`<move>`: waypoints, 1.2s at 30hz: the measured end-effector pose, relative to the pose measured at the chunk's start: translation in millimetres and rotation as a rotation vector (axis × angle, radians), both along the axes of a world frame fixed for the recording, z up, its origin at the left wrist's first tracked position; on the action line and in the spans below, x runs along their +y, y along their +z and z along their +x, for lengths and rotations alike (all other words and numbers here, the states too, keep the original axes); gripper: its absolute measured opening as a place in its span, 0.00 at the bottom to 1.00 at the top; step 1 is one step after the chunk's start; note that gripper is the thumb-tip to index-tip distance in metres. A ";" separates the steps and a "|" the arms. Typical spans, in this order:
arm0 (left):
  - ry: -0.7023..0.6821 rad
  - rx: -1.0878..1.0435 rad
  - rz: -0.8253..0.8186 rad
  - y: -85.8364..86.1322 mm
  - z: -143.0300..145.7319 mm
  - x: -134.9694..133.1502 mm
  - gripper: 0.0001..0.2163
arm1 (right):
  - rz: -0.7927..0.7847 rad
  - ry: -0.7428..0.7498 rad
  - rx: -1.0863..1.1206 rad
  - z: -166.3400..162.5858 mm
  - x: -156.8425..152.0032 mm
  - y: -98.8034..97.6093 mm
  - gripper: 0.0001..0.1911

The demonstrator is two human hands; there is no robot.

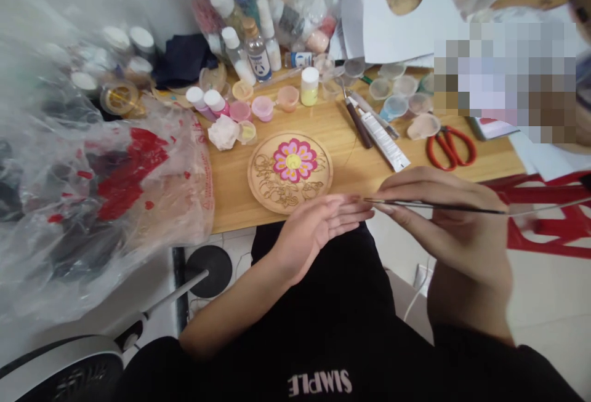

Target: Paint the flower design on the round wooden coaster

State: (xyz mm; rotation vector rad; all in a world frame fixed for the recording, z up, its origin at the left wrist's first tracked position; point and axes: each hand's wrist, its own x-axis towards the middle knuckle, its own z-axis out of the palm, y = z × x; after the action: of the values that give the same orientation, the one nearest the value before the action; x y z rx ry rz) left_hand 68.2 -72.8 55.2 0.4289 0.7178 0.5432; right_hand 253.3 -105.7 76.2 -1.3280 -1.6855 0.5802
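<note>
My right hand (443,217) grips a thin dark paintbrush (443,207) near its tip, with the handle pointing right. My left hand (318,229) is stretched out flat, palm turned up and inward, and its fingertips are at the brush's tip. Whether the bristles touch the fingers I cannot tell. Just beyond my left hand lies a round wooden plaque (257,192) on the table. It bears a painted pink and magenta flower (295,160) with a yellow centre; engraved line patterns around it show bare wood.
Small paint cups (263,108) and bottles stand behind the plaque. A white tube (383,140) and red-handled scissors (450,148) lie to the right. Clear plastic bags (184,162) cover the left side. A fan (60,368) is at the lower left.
</note>
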 end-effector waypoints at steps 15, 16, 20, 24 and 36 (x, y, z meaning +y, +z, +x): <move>-0.690 1.050 2.358 -65.9 69.4 10.9 0.22 | 0.065 0.313 -0.172 11.8 104.2 -46.3 0.03; -0.685 1.060 2.375 -67.2 69.6 13.2 0.22 | 0.064 0.312 -0.163 11.5 104.0 -51.9 0.04; -0.737 0.986 2.346 -67.9 68.8 16.6 0.21 | 0.074 0.287 -0.149 10.0 100.9 -63.1 0.05; -0.798 0.929 2.306 -67.1 68.4 16.4 0.21 | 0.068 0.224 -0.153 6.5 95.4 -57.4 0.06; -0.996 0.991 2.394 -61.2 72.4 20.7 0.26 | -0.096 0.030 -0.075 -10.9 69.5 -59.0 0.08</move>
State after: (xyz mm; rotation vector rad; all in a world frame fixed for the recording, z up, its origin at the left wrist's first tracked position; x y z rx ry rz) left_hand 140.5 -52.1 -6.0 3.2163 0.2501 -0.1378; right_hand 242.4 -36.2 17.2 -1.4098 -1.7597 0.6434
